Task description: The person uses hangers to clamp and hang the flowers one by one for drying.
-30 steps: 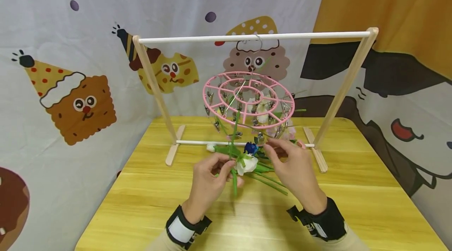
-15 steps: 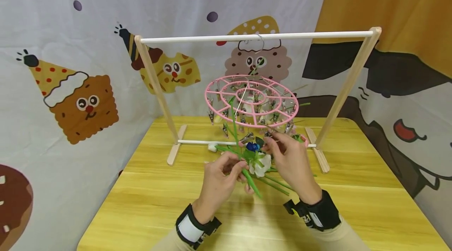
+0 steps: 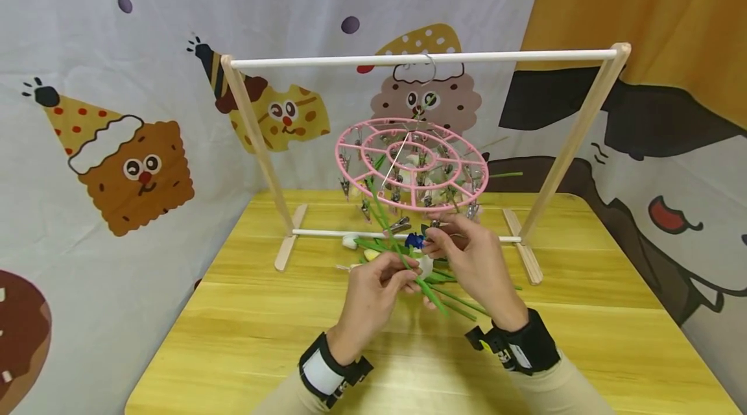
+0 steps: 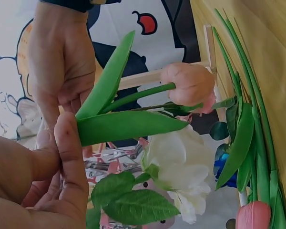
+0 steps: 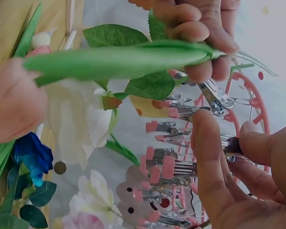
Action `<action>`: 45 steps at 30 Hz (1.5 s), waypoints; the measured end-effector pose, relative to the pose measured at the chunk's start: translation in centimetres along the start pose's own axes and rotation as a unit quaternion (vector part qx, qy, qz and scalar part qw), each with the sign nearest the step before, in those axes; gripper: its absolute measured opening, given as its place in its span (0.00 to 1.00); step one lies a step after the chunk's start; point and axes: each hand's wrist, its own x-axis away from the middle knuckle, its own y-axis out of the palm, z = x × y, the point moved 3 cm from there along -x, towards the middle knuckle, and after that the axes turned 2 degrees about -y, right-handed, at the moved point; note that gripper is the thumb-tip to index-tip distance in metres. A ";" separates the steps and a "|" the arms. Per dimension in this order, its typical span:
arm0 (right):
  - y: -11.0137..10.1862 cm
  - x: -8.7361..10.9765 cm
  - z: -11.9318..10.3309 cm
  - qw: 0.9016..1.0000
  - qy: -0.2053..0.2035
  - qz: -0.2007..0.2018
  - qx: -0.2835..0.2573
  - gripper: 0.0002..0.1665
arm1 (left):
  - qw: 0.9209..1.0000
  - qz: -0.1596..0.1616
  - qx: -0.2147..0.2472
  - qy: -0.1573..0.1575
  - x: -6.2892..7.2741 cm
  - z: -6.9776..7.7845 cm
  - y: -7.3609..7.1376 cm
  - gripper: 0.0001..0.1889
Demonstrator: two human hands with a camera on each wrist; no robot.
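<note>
My left hand [image 3: 382, 288] pinches the green stem of a peach tulip [image 4: 188, 83]. The bloom hangs below the fingers with two long leaves [image 4: 133, 126], and the stem slants up toward the pink round clip hanger [image 3: 337, 159]. At the hanger's near underside, my right hand [image 3: 475, 266] grips a metal clip [image 5: 231, 143] between thumb and fingers. Other clips [image 5: 167, 167] with pink tips dangle around it. A large white flower [image 5: 76, 119] with green leaves shows close to the hands in both wrist views.
The hanger hangs by a hook from the white bar [image 3: 327, 63] of a wooden rack. Beneath it on the table [image 3: 233, 337] lie a blue rose [image 3: 415, 240], a white bud [image 3: 349, 241], a pink tulip [image 4: 254, 215] and several green stems. A printed cloth hangs behind.
My left hand has moved right with the tulip, whose stem now leans up to the left. My right hand has shifted slightly left. The hanger has swayed and turned a little.
</note>
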 end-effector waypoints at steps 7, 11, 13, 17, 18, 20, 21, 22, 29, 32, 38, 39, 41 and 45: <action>0.2 -0.2 -0.3 1.000 0.015 0.019 0.003 0.15 | 0.999 0.019 -0.045 0.001 -0.4 -0.1 0.3 0.02; 0.4 -0.2 -0.4 0.999 0.030 0.008 -0.026 0.16 | 0.999 0.031 -0.040 -0.019 -0.5 -0.4 0.3 0.02; 0.5 -0.2 -0.4 0.999 0.037 0.004 -0.040 0.14 | 0.999 0.035 -0.031 -0.027 -0.6 -0.5 0.3 0.03; 0.5 -0.4 -0.5 0.998 0.039 0.005 -0.053 0.12 | 0.998 0.044 -0.024 -0.036 -1.0 -0.7 0.4 0.03; 0.5 -0.4 -0.5 0.998 0.037 0.009 -0.050 0.11 | 0.998 0.046 -0.024 -0.036 -1.1 -0.7 0.5 0.03; 0.4 -0.5 -0.4 0.998 0.032 0.015 -0.048 0.11 | 0.998 0.049 -0.025 -0.035 -1.2 -0.8 0.5 0.04; 0.4 -0.5 -0.3 0.998 0.029 0.018 -0.047 0.10 | 0.998 0.050 -0.025 -0.034 -1.3 -0.9 0.5 0.04; 0.5 -0.6 -0.3 0.998 0.026 0.022 -0.048 0.10 | 0.998 0.051 -0.027 -0.032 -1.4 -0.9 0.5 0.04; 0.6 -0.5 -0.1 0.996 0.021 0.031 -0.085 0.07 | 0.997 0.058 -0.042 -0.032 -1.6 -1.0 0.5 0.04; 0.6 -0.4 -0.2 0.994 0.030 0.031 -0.097 0.07 | 0.997 0.057 -0.047 -0.031 -1.8 -1.0 0.6 0.05; 0.6 -0.6 -0.2 0.993 0.047 0.026 -0.108 0.07 | 0.997 0.052 -0.040 -0.026 -2.2 -0.9 0.8 0.05; 0.6 -0.6 -0.2 0.992 0.051 0.025 -0.111 0.06 | 0.997 0.052 -0.040 -0.028 -2.2 -0.8 0.9 0.05; 0.7 -0.7 -0.2 0.991 0.057 0.023 -0.117 0.06 | 0.998 0.050 -0.039 -0.030 -2.3 -0.8 1.0 0.05; 0.7 -0.8 0.0 0.990 0.066 0.019 -0.125 0.06 | 0.997 0.049 -0.040 -0.035 -2.5 -0.7 1.2 0.04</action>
